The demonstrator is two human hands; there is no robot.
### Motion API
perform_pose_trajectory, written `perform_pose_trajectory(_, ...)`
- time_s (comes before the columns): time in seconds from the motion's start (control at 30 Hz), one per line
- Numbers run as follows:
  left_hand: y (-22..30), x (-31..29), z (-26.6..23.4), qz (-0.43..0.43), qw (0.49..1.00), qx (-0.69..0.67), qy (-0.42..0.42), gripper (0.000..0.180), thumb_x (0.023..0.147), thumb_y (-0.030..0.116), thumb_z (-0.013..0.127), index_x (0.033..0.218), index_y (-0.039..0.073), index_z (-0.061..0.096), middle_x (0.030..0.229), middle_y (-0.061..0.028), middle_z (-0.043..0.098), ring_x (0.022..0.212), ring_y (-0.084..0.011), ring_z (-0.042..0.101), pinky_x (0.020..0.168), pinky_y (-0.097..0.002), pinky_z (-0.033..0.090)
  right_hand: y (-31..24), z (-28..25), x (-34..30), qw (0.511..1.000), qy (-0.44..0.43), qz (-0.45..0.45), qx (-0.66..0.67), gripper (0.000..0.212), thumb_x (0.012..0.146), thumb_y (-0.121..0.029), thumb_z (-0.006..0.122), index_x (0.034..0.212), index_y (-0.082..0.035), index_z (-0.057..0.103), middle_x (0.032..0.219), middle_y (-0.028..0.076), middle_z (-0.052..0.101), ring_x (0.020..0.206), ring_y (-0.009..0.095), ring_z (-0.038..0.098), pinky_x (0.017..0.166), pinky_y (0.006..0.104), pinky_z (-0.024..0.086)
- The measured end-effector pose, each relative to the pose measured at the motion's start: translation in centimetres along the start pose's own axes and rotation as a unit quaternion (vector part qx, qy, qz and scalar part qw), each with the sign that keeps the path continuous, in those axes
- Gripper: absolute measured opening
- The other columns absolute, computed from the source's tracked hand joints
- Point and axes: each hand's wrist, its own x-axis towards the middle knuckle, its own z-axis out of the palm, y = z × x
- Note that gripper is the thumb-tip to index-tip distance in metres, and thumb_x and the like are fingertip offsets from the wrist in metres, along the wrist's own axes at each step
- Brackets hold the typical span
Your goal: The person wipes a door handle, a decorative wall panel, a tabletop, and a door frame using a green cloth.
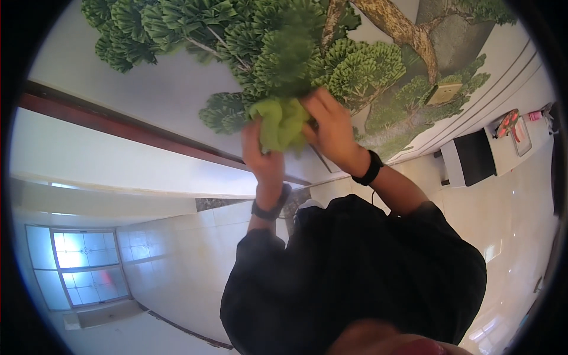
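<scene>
A bright green cloth (277,123) is bunched up between my two hands, in front of a wall painted with a tree (367,68). My left hand (261,152) grips its lower left side with the fingers bent round it. On the other side my right hand (334,125) has its fingers curled at the cloth's right edge, the fingertips partly hidden and a little smeared. Each wrist wears a dark band. I cannot tell whether the cloth touches the wall.
A dark red-brown door frame (136,129) borders the painted wall on the left. A beige wall socket (445,93) sits on the right part of the wall. Farther right stands a low white cabinet (452,163) with a black panel, near a tray (522,136). A window (86,260) is at far left.
</scene>
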Motion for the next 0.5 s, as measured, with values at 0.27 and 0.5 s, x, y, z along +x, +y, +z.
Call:
perform_pose_trajectory(0.27, 4.6, 4.6, 0.2, 0.097, 0.994, 0.049, -0.024, 0.041, 0.076, -0.004, 0.064, 0.116, 0.000, 0.057, 0.111, -0.0112, 0.057, 0.097, -0.0207, 0.057, 0.083, -0.0289, 0.046, -0.2, -2.8, 3.0, 0.996, 0.061, -0.019, 0.056, 0.033, 0.064, 0.001, 0.067, 0.094, -0.002, 0.054, 0.087, 0.014, 0.051, 0.077, 0.032, 0.054, 0.063, 0.0357, 0.045)
perform_pose_trajectory(0.5, 0.1, -2.4, 3.6, 0.012, 0.987, 0.029, -0.156, 0.045, 0.065, -0.007, 0.064, 0.109, 0.005, 0.064, 0.102, -0.0136, 0.059, 0.091, -0.0272, 0.060, 0.077, -0.0317, 0.048, 6.8, -1.2, -6.0, 0.997, -0.009, 0.067, 0.032, 0.039, 0.066, 0.001, 0.068, 0.102, -0.007, 0.056, 0.090, 0.012, 0.053, 0.073, 0.034, 0.058, 0.058, 0.0368, 0.048)
